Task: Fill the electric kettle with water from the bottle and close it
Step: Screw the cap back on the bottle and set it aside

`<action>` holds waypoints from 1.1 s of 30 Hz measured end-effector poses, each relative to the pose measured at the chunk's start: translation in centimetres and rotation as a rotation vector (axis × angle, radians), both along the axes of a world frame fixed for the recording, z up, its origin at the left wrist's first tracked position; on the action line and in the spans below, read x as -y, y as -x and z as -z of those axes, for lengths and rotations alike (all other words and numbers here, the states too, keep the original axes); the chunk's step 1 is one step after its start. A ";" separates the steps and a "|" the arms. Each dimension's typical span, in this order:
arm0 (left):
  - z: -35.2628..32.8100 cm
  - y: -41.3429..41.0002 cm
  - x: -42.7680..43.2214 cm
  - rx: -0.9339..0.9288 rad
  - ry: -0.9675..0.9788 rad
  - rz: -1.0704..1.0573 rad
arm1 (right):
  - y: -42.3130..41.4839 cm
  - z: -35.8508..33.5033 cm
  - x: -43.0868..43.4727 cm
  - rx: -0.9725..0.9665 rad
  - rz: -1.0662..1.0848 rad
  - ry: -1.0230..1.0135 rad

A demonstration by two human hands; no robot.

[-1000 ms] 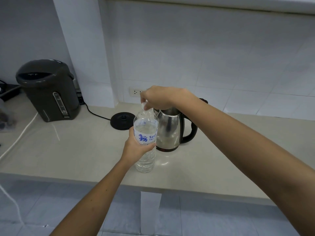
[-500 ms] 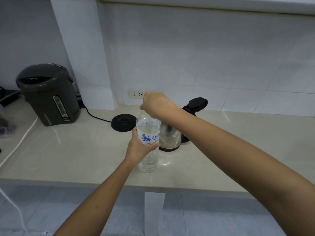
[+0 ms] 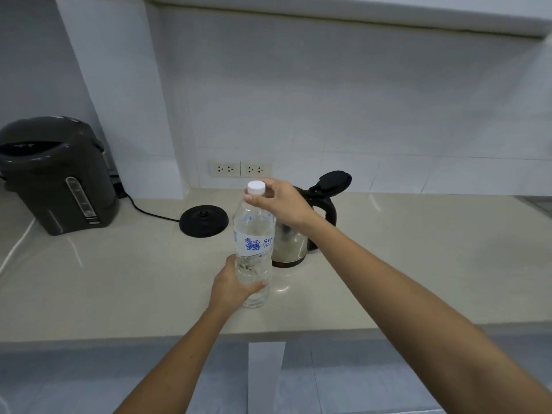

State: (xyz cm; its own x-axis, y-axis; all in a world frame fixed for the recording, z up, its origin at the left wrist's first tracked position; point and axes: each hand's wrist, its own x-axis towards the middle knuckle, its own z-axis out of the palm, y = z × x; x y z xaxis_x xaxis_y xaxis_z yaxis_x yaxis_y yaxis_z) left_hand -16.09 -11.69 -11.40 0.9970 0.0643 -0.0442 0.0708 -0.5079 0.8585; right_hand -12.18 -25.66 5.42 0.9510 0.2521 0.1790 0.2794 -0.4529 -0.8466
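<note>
Still early: gripping bottle [image 3: 253,249] with left hand [image 3: 231,283], right hand [image 3: 280,201] pinching cap [image 3: 256,187]; kettle [image 3: 294,237] lid sitting open, nothing poured yet, probably.

Legible markings appear on one item only. The bottle [image 3: 253,249], standing near the front edge of the worktop [image 3: 119,279], carries a white label [image 3: 254,244] with a blue lion-like emblem and blue capital letters. The first line reads "SIN", the second "WA"; the remainder of both lines wraps out of sight around the bottle. The dark dispenser [image 3: 56,174] at the worktop's left edge has a small front plate and gauge; their markings are too small to read.
</note>
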 end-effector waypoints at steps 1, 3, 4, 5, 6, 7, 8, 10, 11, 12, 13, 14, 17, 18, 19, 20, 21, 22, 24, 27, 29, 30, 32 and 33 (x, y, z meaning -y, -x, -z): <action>0.1 -0.2 0.0 0.019 -0.034 0.002 | 0.2 0.2 -0.1 0.013 0.028 -0.013; -0.1 -0.3 -0.1 0.033 -0.076 0.031 | 0.3 0.4 0.1 0.031 0.077 -0.037; -0.3 -0.5 -0.1 0.036 -0.084 0.061 | 0.4 0.4 0.4 0.041 0.099 -0.042; -0.4 -0.7 0.1 0.034 -0.086 0.095 | 0.4 0.5 0.7 0.050 0.116 -0.042; -0.6 -0.8 0.4 0.034 -0.086 0.131 | 0.3 0.4 1.3 0.063 0.134 -0.039; -0.8 -1.1 0.9 0.037 -0.081 0.165 | 0.5 0.2 1.9 0.076 0.153 -0.035; -1.1 -1.2 1.7 0.049 -0.074 0.200 | 0.6 -0.1 2.6 0.087 0.175 -0.035; -1.9 -1.5 3.5 0.085 -0.038 0.256 | 0.6 -0.9 4.3 0.113 0.223 -0.044; -2.4 -1.8 4.7 0.103 -0.009 0.288 | 0.6 -1.3 5.5 0.131 0.257 -0.037; -2.9 -2.0 5.8 0.114 0.022 0.317 | 0.7 -1.9 6.4 0.145 0.290 -0.031; -3.4 -2.3 7.2 0.121 0.058 0.347 | 0.7 -2.3 7.7 0.156 0.327 -0.034; -3.8 -2.6 8.6 0.121 0.089 0.368 | 0.7 -2.9 9.0 0.173 0.365 -0.040; -4.7 -3.8 13.2 0.151 0.118 0.382 | 0.8 -4.5 13.1 0.229 0.473 -0.028; -5.1 -4.1 15.0 0.166 0.120 0.383 | 0.6 -5.0 14.5 0.252 0.517 -0.010; -5.3 -4.6 16.8 0.181 0.126 0.376 | 0.3 -5.5 15.9 0.272 0.562 0.009; -5.5 -5.0 18.3 0.190 0.130 0.362 | 0.1 -5.9 17.0 0.284 0.604 0.030; -5.8 -5.4 20.0 0.197 0.131 0.353 | -0.4 -6.2 18.4 0.291 0.641 0.048; -6.0 -6.0 21.6 0.197 0.128 0.348 | -0.9 -6.6 19.7 0.294 0.673 0.067; -6.2 -7.2 24.7 0.197 0.122 0.357 | -2.0 -6.9 22.2 0.291 0.735 0.084; -6.0 -9.3 28.4 0.147 0.139 0.345 | -4.1 -6.4 25.3 0.284 0.800 0.087; -5.8 -10.9 30.6 0.106 0.126 0.324 | -5.6 -5.6 27.2 0.268 0.829 0.086; -5.6 -11.6 31.4 0.093 0.099 0.328 | -6.3 -5.1 27.9 0.263 0.839 0.085; -5.2 -13.2 33.1 0.088 0.013 0.340 | -7.8 -4.1 29.3 0.257 0.855 0.094; -5.1 -14.0 33.8 0.088 -0.032 0.339 | -8.6 -3.7 29.8 0.254 0.863 0.100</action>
State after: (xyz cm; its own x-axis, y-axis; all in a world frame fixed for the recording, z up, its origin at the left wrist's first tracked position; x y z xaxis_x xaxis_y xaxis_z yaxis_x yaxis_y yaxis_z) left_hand -2.13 -45.50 -6.34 0.9618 -0.2708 0.0394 -0.1797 -0.5166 0.8372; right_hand -3.59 -55.50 9.09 0.7513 -0.5052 0.4247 -0.0185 -0.6594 -0.7516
